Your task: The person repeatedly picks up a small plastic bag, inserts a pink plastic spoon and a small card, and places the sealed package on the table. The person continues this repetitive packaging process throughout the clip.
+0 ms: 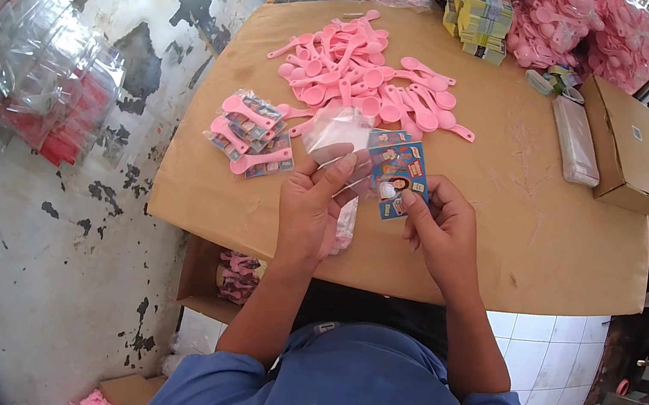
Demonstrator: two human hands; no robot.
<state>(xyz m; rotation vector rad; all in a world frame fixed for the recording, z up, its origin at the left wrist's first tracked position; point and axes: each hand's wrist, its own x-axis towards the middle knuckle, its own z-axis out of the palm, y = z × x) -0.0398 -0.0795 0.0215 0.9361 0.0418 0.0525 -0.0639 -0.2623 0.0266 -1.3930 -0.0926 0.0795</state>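
Clear plastic bag (pixel 341 129) sits pinched in the left hand (pixel 317 197), I see, beside the blue card (pixel 399 172) the right hand (pixel 445 231) grips above the table (pixel 540 262); its slick, limp film could slip or snag a corner.

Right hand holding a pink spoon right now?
No, the right hand pinches a blue printed card, while the pink spoons lie on the table.
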